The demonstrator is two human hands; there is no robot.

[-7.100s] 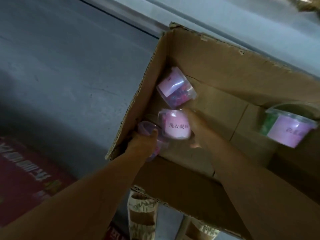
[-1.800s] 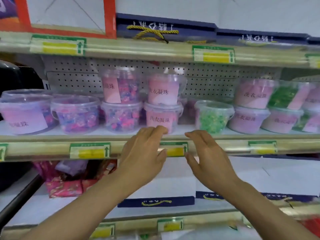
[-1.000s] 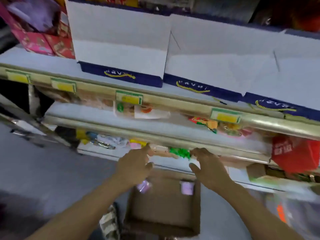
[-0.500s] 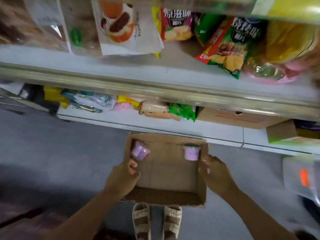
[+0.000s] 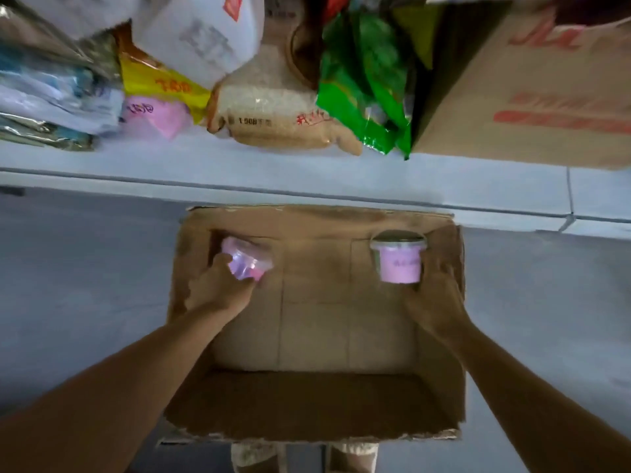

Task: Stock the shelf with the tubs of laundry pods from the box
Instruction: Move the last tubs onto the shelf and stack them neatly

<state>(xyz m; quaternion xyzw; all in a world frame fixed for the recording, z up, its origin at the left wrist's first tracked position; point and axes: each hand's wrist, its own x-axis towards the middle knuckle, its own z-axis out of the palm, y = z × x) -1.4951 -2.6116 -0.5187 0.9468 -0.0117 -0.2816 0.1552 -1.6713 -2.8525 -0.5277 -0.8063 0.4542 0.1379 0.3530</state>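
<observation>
Head view, looking straight down: sandalled feet (image 5: pixel 304 455) just show under the near wall of an open cardboard box (image 5: pixel 314 404) sitting on the grey floor (image 5: pixel 78 268). Both forearms reach into the box. Left hand (image 5: pixel 218 291) is at the far-left corner, fingers curled round a tub of laundry pods lying on its side (image 5: pixel 247 259), clear wall, pink and purple contents showing; grasp looks closed on it. Right hand (image 5: pixel 433 295) is at the far-right corner, against the near side of an upright tub with a pink label (image 5: pixel 399 257), clear lid on; fingers touch the tub's base and right side, but I cannot tell whether they are wrapped round it or just resting against it. The two tubs are well apart, with bare box bottom between them. Beyond the far wall, the white bottom shelf (image 5: pixel 273 172) carries a bag of rice (image 5: pixel 273 110), green packets (image 5: pixel 365 80), a yellow packet (image 5: pixel 160 83), a pink packet (image 5: pixel 157 114), and a brown carton (image 5: pixel 532 97) on the right.
</observation>
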